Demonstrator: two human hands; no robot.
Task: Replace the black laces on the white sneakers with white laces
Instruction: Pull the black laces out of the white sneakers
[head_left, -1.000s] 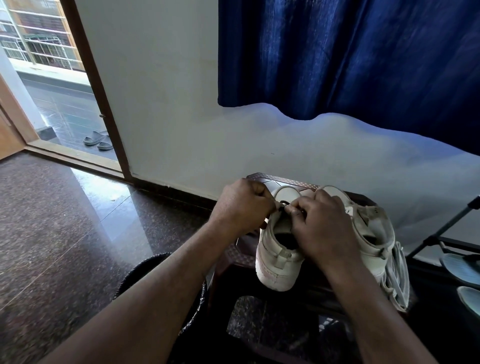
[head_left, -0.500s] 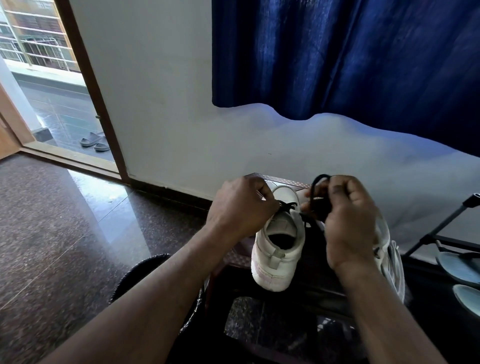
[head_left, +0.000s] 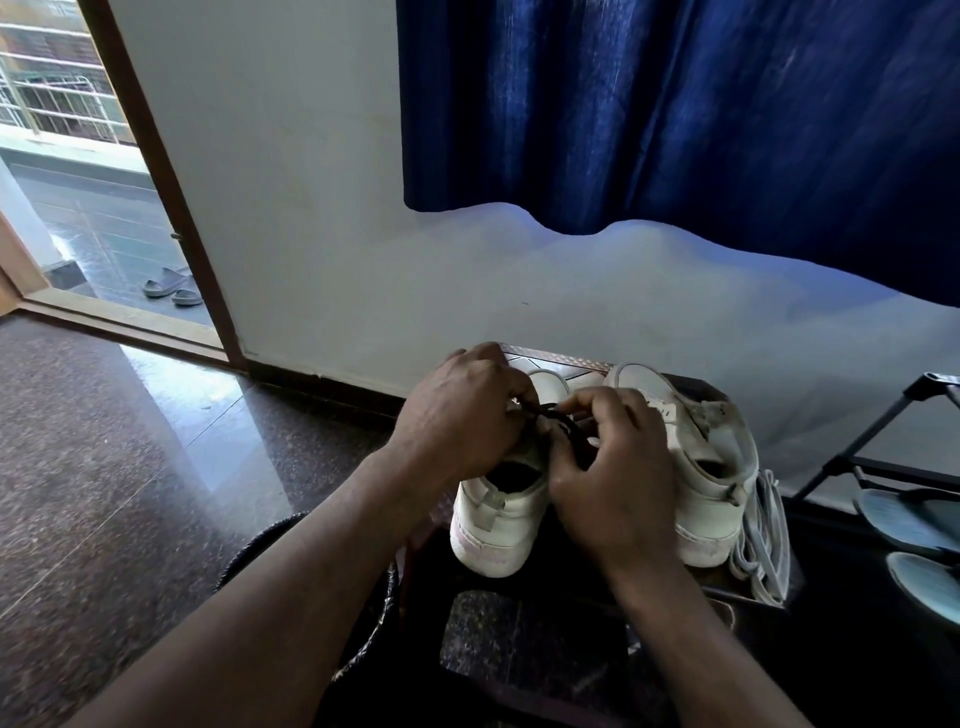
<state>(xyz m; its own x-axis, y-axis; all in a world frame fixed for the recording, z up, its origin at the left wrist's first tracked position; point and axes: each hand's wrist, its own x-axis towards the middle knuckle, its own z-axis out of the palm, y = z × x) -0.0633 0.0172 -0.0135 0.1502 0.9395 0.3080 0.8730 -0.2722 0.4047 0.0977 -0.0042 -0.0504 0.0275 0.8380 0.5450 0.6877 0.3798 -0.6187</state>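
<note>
Two white sneakers sit side by side on the counter, toes toward the far edge by the wall, heels toward the near edge.

Both hands are on the left sneaker:
- left hand: fingers curled over the laced front, gripping the shoe there, fingertips touching the black lace
- right hand: thumb and fingers curled, pinching the black lace just above the shoe's opening. It covers the inner side of the shoe.

Only a short stretch of the black lace shows between the two hands, across the top of the tongue. The rest is hidden under the fingers, so I can't tell how many eyelets are threaded.

The right sneaker is just beside the left one, untouched. I see no lace on the part that shows, but the right hand blocks some of it.

The white laces lie in a loose bundle at the right edge of the counter, against the outer side of the right sneaker and trailing toward the near right corner.

Around it:
- a blue curtain hangs over the wall behind
- a dark shoe rack to the right of the counter holds pale sandals
- a dark round basket sits on the floor under the left forearm
- an open doorway at far left, with a pair of slippers outside it
</note>
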